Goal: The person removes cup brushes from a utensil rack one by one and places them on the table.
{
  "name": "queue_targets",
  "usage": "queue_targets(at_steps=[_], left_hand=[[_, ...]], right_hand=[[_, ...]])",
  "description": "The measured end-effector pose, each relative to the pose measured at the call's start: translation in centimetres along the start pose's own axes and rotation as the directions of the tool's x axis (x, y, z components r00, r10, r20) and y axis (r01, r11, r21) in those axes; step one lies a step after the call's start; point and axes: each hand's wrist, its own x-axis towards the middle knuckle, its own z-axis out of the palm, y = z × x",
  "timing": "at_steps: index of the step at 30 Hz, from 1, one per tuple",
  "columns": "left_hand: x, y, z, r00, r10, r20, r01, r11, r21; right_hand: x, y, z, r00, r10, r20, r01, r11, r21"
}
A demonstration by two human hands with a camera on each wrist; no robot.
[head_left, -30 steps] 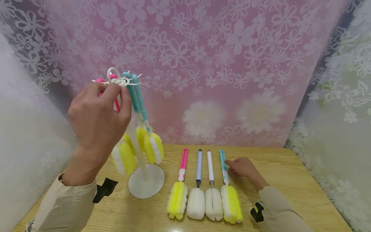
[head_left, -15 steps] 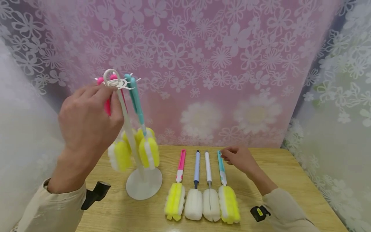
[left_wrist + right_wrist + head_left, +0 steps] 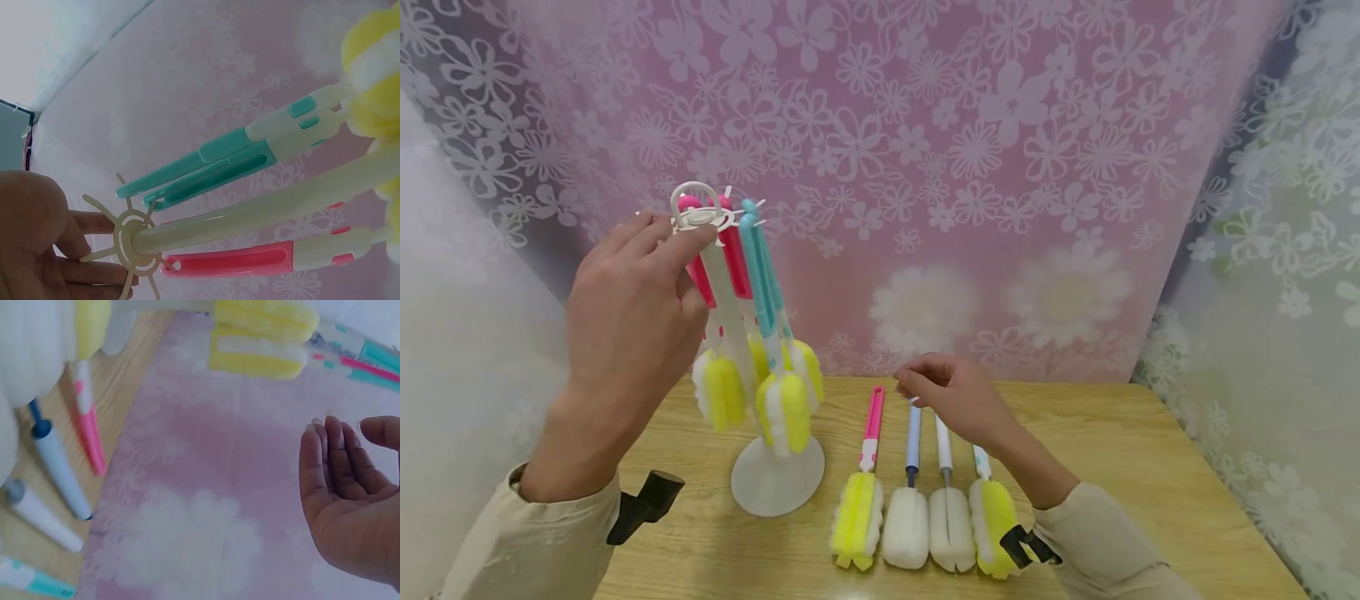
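My left hand (image 3: 636,304) is at the top of a white drying stand (image 3: 696,218), its thumb and fingers pinching the pronged ring. In the left wrist view, the thumb and fingers of the left hand (image 3: 81,250) lie among the prongs. Sponge bottle brushes hang there: teal-handled ones (image 3: 219,162) and pink-handled ones (image 3: 231,259), heads down. My right hand (image 3: 958,396) is raised over the table, fingers loosely curved and holding nothing. In the head view it overlaps the handles of a blue-handled brush (image 3: 913,442), a white-handled brush (image 3: 943,446) and a teal-handled brush (image 3: 982,462).
On the wooden table (image 3: 1120,450) lies a row of brushes, with a pink-handled one (image 3: 872,417) at its left end. The stand's round base (image 3: 777,483) is left of this row. A flowered pink curtain (image 3: 925,167) hangs behind.
The stand's top has turned, shifting the hanging brushes around the post. My right hand left the teal-handled brush on the table and moved left, toward the stand.
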Motion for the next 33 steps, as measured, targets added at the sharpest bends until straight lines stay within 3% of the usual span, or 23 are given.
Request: queue_targets(at_steps=[5,13,16,22,33], left_hand=[[0.0,-0.3,0.3,0.999,0.016,-0.048,-0.018,0.999,-0.036],[-0.1,-0.4,1.3,0.984,0.041,-0.171,-0.049,0.998,-0.042],[0.1,-0.3,1.7,0.978,0.042,-0.204,-0.051,0.998,-0.035],[0.1,-0.1,1.9,0.982,0.03,-0.185,-0.03,1.0,0.005],[0.3,0.2,2.1,0.977,0.015,-0.213,-0.016,1.0,-0.002]], right_hand=[[1.6,-2.6,2.3,0.992,-0.126,-0.015,0.127,0.991,0.038],[5.1,-6.4,6.9,0.949,-0.282,-0.144,0.3,0.945,0.127],[6.0,-6.8,8.1,0.934,-0.307,-0.182,0.335,0.929,0.155],[6.8,-6.6,9.5,0.904,-0.346,-0.252,0.385,0.915,0.121],[7.3,-7.1,10.8,0.911,-0.292,-0.292,0.36,0.908,0.213]])
